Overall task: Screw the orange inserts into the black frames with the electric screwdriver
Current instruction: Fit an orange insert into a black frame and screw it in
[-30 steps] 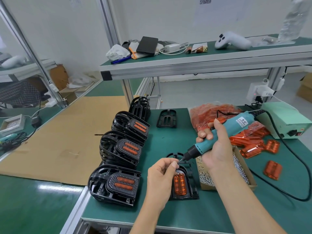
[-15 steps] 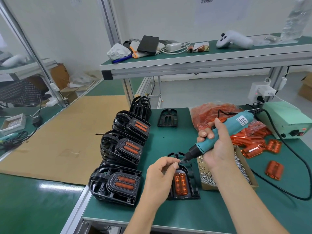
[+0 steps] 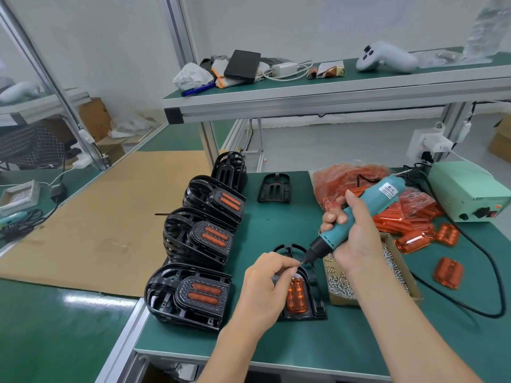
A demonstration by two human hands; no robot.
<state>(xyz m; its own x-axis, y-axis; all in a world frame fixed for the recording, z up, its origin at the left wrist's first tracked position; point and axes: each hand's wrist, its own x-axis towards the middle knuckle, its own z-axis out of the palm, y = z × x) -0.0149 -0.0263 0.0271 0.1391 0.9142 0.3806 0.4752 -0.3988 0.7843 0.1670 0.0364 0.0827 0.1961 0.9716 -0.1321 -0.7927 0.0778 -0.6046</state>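
Observation:
A black frame (image 3: 318, 299) lies flat on the green table (image 3: 276, 344) with an orange insert (image 3: 296, 295) seated in it. My right hand (image 3: 351, 241) grips the teal electric screwdriver (image 3: 367, 205), tilted down to the left, its bit tip just above the frame's top end. My left hand (image 3: 265, 288) hovers over the frame's left side and pinches a small screw (image 3: 299, 264) against the bit tip. The hand hides part of the frame.
Three stacks of finished black frames (image 3: 193, 294) line the table's left edge. A lone empty frame (image 3: 273, 187) lies behind. A cardboard box of screws (image 3: 367, 277), loose orange inserts (image 3: 448, 272), a bag of inserts (image 3: 356, 178) and the green power supply (image 3: 467, 194) sit right.
Both hands stay at the frame's top end; the left hand's fingertips have closed in on the bit tip. The head camera has shifted slightly.

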